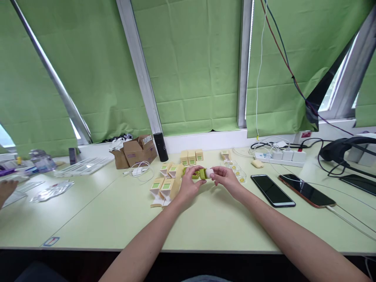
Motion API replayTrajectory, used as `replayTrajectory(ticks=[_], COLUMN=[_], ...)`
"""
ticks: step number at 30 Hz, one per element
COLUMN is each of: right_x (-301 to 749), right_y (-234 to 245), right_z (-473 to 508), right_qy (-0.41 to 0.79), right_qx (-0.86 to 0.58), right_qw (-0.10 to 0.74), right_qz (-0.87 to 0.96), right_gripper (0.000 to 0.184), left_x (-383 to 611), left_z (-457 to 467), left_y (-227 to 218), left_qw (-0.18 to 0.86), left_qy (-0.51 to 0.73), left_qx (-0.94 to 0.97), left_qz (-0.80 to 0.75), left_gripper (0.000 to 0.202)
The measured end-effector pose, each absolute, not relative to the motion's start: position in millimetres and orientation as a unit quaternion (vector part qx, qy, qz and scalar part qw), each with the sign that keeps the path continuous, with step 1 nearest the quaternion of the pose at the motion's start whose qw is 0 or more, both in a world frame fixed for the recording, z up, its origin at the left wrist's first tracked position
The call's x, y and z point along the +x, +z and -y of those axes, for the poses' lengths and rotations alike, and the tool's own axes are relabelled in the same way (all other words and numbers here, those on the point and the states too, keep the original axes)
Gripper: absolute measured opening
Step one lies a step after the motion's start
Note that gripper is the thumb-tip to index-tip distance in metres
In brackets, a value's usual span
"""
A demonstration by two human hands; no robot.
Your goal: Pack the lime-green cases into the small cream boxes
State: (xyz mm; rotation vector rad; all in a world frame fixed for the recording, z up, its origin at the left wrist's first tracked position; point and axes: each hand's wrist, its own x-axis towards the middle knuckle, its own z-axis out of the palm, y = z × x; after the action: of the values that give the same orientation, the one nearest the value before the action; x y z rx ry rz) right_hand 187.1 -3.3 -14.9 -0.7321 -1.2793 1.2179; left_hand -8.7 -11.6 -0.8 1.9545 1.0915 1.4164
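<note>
Green container [202, 174] sits in left fingers [193, 169], beside right fingers [219, 171].

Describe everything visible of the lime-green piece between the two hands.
The lime-green piece is small, blocky and plastic-looking, with two sections showing side by side. The left hand grips it and hides part of it. A white piece, pinched by the right hand, meets its right end; whether they are joined is unclear. It is held over the table.

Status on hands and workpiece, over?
Left hand holding green case. Right hand pinching pale piece at its right end. Cartons close beside left hand.
</note>
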Motion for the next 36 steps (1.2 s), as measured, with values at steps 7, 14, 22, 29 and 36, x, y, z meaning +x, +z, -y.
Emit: replayTrajectory(ticks=[7,14,22,29,36], right_x=[187.6,188.1,186.9,187.3,184.5], right_y=[-15.6,-15.5,-15.4,-14.3,-12.9], right_z=[2.1,2.7,3.8,7.7,9.2], right_qy=[0.507,0.505,0.495,0.478,0.47], right_qx=[-0.317,-0.32,-0.325,-0.326,-0.336], right_qw=[0.566,0.565,0.561,0.546,0.552], right_qz=[0.568,0.568,0.578,0.606,0.601], right_gripper=[0.045,0.041,0.042,0.041,0.042], left_x=[-7.8,-8.4,-9.3,-8.9,-7.4], left_z=[14.4,14.6,12.7,13.3,12.3], left_y=[-1.5,-1.3,-4.4,-2.9,-5.3], left_qw=[0.241,0.238,0.222,0.232,0.234], left_qy=[0.515,0.511,0.515,0.5,0.505], left_qx=[0.721,0.724,0.733,0.733,0.728], left_qz=[-0.396,-0.399,-0.386,-0.399,-0.399], left_gripper=[0.049,0.046,0.047,0.047,0.046])
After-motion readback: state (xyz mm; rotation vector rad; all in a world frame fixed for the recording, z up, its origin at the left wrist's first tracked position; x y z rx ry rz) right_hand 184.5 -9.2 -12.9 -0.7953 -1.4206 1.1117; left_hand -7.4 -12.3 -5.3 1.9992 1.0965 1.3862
